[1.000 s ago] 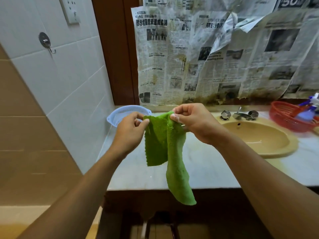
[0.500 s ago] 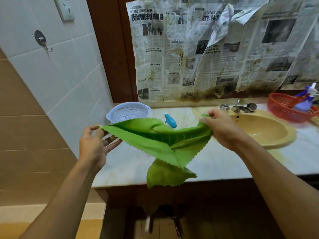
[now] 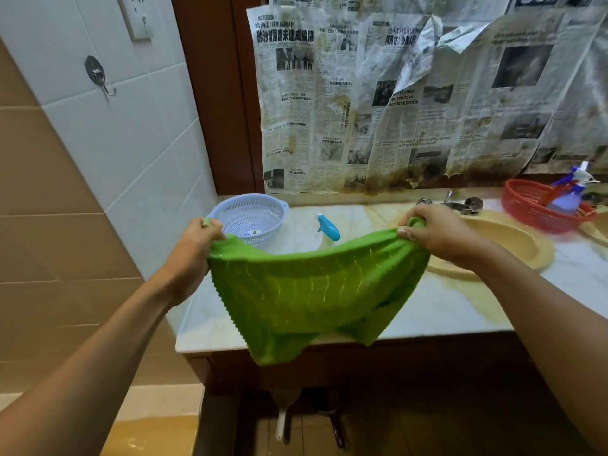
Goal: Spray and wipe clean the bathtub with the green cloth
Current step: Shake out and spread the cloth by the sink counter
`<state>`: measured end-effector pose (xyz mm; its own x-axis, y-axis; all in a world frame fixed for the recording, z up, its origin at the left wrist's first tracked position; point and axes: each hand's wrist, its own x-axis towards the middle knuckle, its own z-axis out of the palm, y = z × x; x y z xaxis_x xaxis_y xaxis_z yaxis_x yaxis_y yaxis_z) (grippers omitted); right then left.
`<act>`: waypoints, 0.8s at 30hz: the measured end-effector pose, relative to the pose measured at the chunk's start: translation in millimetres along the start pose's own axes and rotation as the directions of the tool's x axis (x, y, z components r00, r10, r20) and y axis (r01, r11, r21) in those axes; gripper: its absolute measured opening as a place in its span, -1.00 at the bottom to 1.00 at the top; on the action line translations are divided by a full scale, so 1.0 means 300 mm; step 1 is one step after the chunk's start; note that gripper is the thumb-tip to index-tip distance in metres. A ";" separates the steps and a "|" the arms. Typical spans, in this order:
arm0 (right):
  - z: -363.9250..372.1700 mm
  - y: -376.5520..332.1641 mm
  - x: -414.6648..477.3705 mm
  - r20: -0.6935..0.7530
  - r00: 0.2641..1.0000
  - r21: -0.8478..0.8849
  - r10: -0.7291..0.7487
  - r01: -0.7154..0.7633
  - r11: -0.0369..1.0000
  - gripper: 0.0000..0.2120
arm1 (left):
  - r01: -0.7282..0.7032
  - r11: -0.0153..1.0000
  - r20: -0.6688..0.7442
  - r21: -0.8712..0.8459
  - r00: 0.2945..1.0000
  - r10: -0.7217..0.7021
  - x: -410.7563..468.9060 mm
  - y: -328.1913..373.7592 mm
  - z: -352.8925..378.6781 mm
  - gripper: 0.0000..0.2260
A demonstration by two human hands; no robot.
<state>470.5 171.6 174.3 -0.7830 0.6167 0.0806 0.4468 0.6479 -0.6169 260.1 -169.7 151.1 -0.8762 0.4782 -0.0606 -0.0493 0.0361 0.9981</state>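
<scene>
The green cloth (image 3: 306, 291) hangs spread out in front of the marble counter (image 3: 441, 307), held by its two top corners. My left hand (image 3: 194, 245) pinches the left corner and my right hand (image 3: 437, 228) grips the right corner. Behind the cloth a spray bottle with a blue trigger head (image 3: 329, 227) lies on the counter, its body hidden by the cloth. A yellow bathtub edge (image 3: 151, 432) shows at the bottom left, below the tiled wall.
A pale blue colander (image 3: 250, 215) stands at the counter's left back. A beige sink (image 3: 513, 245) with a chrome tap (image 3: 450, 202) is on the right. A red basket (image 3: 539, 205) holds another spray bottle (image 3: 572, 192). Newspaper (image 3: 411, 93) covers the wall behind.
My hands have pulled apart, opening the bunched cloth into a flat sheet hanging between them. The blue spray head came into view behind it.
</scene>
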 end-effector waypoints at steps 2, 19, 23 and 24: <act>-0.032 0.027 -0.009 0.111 0.994 0.111 0.015 -0.027 0.994 -0.64 | -0.065 0.956 0.143 0.287 0.989 0.024 0.006 0.007 -0.037 -0.59; -0.002 0.006 -0.098 0.384 0.908 -0.693 0.170 0.162 0.702 -0.87 | -0.360 0.030 0.359 0.933 0.933 0.024 0.059 0.032 0.016 -0.92; 0.037 0.052 -0.097 0.194 0.981 -0.636 -0.003 0.128 0.761 -0.92 | -0.371 0.152 0.356 0.916 0.927 0.116 0.053 -0.004 -0.013 -0.79; 0.035 0.053 -0.100 0.152 0.988 -0.572 -0.007 0.093 0.815 -0.91 | -0.365 0.213 0.337 0.907 0.929 0.154 0.042 -0.006 -0.018 -0.79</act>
<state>496.5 158.7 154.0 -0.8426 0.5374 -0.0351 0.5386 0.8413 -0.0472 246.6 -168.4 148.7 -0.6596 0.7457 0.0943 0.7435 0.6289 0.2274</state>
